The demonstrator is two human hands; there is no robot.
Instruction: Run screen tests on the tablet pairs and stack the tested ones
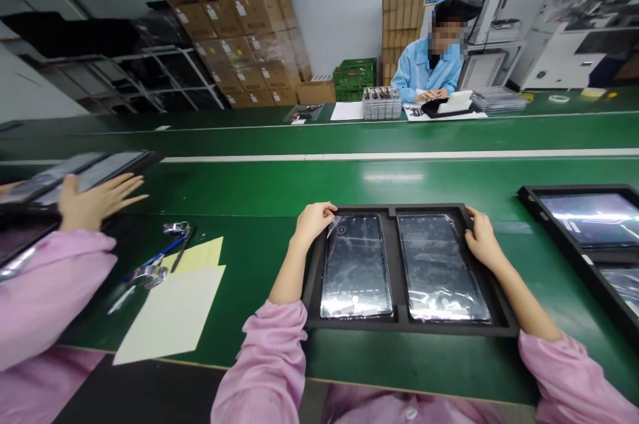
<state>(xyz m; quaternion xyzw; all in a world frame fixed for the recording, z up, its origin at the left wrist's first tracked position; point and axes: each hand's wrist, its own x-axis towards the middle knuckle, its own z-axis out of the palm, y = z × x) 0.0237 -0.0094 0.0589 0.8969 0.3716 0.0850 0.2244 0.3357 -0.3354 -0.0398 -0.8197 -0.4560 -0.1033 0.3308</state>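
A black foam tray [395, 264] lies in front of me on the green bench, with two film-wrapped tablets side by side in its compartments: the left tablet [357, 267] and the right tablet [442, 267]. My left hand [314, 221] grips the tray's far left corner, fingers curled over the rim. At the far right corner, my right hand [482, 237] holds the other edge, its fingers bent around the side. Both tablets have dark screens, and light glints off their clear film.
On the left, a co-worker's hand [97, 201] rests against another tray of tablets. Paper sheets [172, 314] and pens [184, 247] lie between us. Another black tray [564, 231] with tablets stands at right. Across the bench sits a person in blue [417, 68] beside a grey parts rack [382, 104].
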